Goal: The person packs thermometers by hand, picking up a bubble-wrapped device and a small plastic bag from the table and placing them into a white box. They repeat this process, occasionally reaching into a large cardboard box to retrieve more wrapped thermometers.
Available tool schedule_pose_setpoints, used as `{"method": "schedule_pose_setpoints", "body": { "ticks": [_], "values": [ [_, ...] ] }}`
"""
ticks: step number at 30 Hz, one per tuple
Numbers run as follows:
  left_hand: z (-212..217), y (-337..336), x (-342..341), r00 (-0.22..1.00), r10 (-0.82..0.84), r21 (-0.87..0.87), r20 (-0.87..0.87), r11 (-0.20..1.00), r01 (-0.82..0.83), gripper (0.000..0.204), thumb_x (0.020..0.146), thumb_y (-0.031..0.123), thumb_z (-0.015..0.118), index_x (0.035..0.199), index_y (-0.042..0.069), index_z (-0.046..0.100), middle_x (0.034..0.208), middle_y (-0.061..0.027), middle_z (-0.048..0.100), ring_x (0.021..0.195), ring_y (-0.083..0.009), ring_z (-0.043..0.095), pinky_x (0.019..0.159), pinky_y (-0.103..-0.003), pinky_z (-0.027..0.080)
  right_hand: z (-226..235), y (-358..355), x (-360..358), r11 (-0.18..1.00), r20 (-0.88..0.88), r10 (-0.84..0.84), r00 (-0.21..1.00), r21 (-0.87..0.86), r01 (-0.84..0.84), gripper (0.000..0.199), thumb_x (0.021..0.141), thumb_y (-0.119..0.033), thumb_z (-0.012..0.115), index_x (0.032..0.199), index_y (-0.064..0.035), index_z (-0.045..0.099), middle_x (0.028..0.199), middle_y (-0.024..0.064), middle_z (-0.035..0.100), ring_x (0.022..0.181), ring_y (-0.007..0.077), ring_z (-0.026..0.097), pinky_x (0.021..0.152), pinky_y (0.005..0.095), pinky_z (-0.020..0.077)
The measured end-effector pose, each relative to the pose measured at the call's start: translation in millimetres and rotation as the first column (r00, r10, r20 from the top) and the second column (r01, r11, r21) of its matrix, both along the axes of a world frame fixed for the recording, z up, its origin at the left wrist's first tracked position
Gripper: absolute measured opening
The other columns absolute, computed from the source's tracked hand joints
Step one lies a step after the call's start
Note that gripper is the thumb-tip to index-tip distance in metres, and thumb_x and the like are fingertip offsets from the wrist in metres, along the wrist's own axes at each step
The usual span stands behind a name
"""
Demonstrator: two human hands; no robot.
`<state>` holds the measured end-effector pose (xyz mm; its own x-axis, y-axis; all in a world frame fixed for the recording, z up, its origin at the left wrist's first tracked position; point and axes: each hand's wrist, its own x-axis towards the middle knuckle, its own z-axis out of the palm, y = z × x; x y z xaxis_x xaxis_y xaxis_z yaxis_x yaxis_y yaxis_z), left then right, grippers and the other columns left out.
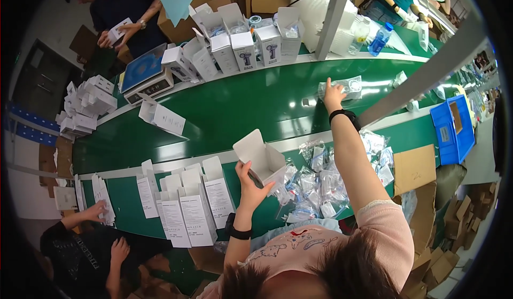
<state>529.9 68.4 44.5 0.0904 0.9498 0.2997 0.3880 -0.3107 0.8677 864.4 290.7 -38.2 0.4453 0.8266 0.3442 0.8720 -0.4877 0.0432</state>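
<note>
White box [271, 162], open, in LH [250, 188], RH [334, 93] on filled clr bag [352, 88]

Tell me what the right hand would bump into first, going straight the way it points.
Most likely the clear plastic packet, which the right hand overlaps in view, though contact is hard to judge. Past it, across the green surface, the line seems to reach the grey post.

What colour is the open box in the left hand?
The box is white; head view shows it best.
</note>
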Motion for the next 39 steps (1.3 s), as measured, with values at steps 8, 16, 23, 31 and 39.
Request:
{"method": "schedule_pose_setpoints", "body": {
  "ticks": [8,16,23,31,39],
  "values": [
    [-0.5,2.2,-0.4,0.999,0.037,0.047,0.040,0.998,-0.039,0.084,0.053,0.006,0.079,0.115,0.010,0.023,0.122,-0.0158,0.025,0.112,-0.0290,0.036,0.093,-0.040,0.033,59.3,-0.1,-25.1,0.832,0.065,0.363,0.930,-0.473,-0.292,0.026,0.074,-0.013,0.053,0.099,-0.0094,0.058,0.097,0.0108,0.058,0.100,0.0268,0.047,0.084,0.0509,0.0356],
    [-0.9,-3.7,1.9,0.981,0.187,-0.015,0.044,0.982,-0.186,0.077,0.054,0.013,0.081,0.106,0.006,0.024,0.117,-0.0228,0.034,0.106,-0.0341,0.042,0.088,-0.040,0.036,165.5,-86.9,-78.4,0.627,-0.484,0.765,-0.425,0.712,0.317,0.044,0.069,-0.007,0.059,0.110,-0.0026,0.044,0.097,0.0099,0.053,0.089,0.0197,0.054,0.078,0.0293,0.0449],
    [3.1,-17.0,21.3,0.973,0.207,-0.034,0.106,0.978,-0.204,0.077,0.056,0.012,0.080,0.105,0.006,0.022,0.118,-0.0240,0.033,0.106,-0.0340,0.043,0.087,-0.041,0.037,202.6,-183.7,-171.0,0.529,-0.490,0.829,0.269,0.843,-0.098,0.050,0.069,-0.011,0.063,0.114,-0.0058,0.042,0.109,0.0104,0.046,0.100,0.0254,0.048,0.085,0.0358,0.0405],
    [-23.4,-38.9,29.5,0.957,0.289,0.042,-0.004,0.957,-0.288,0.074,0.056,0.010,0.080,0.100,0.005,0.021,0.122,-0.0263,0.030,0.111,-0.0375,0.040,0.090,-0.042,0.036,162.2,-226.5,-216.8,0.502,-0.333,0.862,0.382,0.463,-0.730,0.042,0.064,-0.012,0.064,0.105,-0.0068,0.052,0.110,0.0162,0.046,0.107,0.0336,0.042,0.090,0.0393,0.0350],
    [-5.0,-60.5,6.0,0.984,0.161,0.070,0.078,0.984,-0.166,0.067,0.062,0.011,0.075,0.111,0.005,0.029,0.129,-0.0249,0.026,0.114,-0.0341,0.037,0.089,-0.042,0.035,57.2,-205.5,-106.0,0.873,-0.367,0.486,0.793,0.246,-0.421,0.039,0.067,-0.017,0.066,0.103,-0.0075,0.054,0.108,0.0139,0.049,0.100,0.0321,0.045,0.084,0.0441,0.0380]
  ]
}}
